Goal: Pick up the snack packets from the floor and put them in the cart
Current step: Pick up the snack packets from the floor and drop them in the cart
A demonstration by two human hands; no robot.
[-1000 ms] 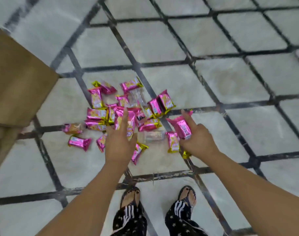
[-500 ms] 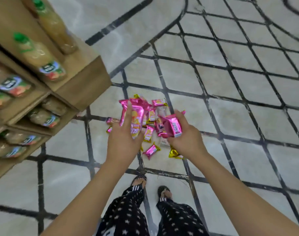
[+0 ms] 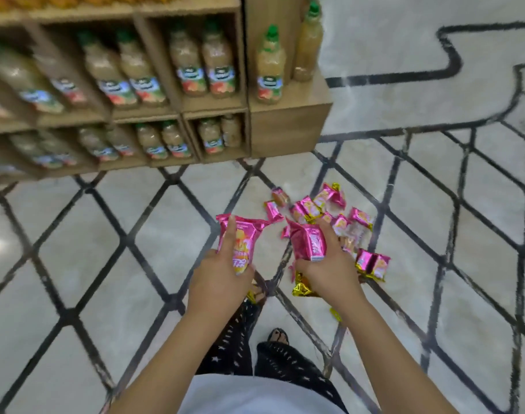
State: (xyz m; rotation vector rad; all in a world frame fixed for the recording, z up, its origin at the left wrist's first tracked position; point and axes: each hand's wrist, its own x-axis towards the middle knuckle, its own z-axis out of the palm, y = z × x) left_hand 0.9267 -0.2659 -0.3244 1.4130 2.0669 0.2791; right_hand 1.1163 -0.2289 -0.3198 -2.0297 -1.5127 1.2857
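Your left hand gripped a pink snack packet held upright in front of you. One finger lay straight up its face and the rest curled round its lower half. A scrap of gold foil showed under that hand, so you may have held more than one there, though the blur made that hard to tell.

Your right hand clutched a bunch of pink packets, with the fingers wrapped over the front one. A gold wrapper end stuck out beneath the palm. The two hands were near each other but not touching.

The remaining packets lay in a loose heap on the pale floor, which was crossed by black diamond lines. The heap sat just beyond your right hand, and several packets overlapped. Two more packets lay side by side at the heap's near edge, just to the right of that hand.

A wooden shelf unit stood at the upper left, its cubbies filled with juice bottles with green caps. Two more bottles stood on the low end block at its right. Your dark patterned trousers and one foot showed between your forearms.
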